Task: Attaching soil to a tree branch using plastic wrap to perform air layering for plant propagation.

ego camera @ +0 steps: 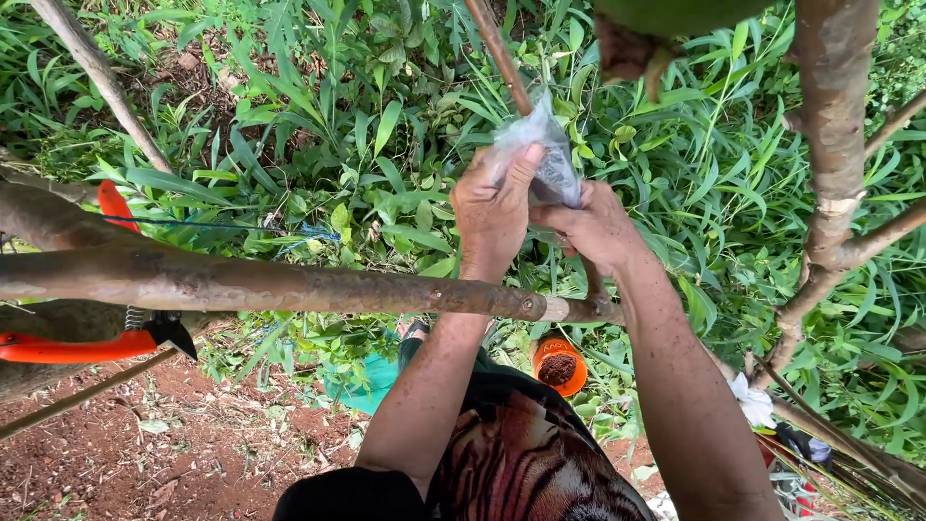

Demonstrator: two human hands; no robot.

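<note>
Both hands close on a clear plastic wrap (540, 154) bundled around a thin branch (497, 48), which runs up and to the far left from the grip. The left hand (494, 207) pinches the wrap's left side; the right hand (590, 227) clasps it from the right, seemingly cupping dark filling inside.

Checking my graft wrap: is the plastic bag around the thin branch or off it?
Around it: the clear plastic bag wraps the thin branch, both hands gripping it.
</note>
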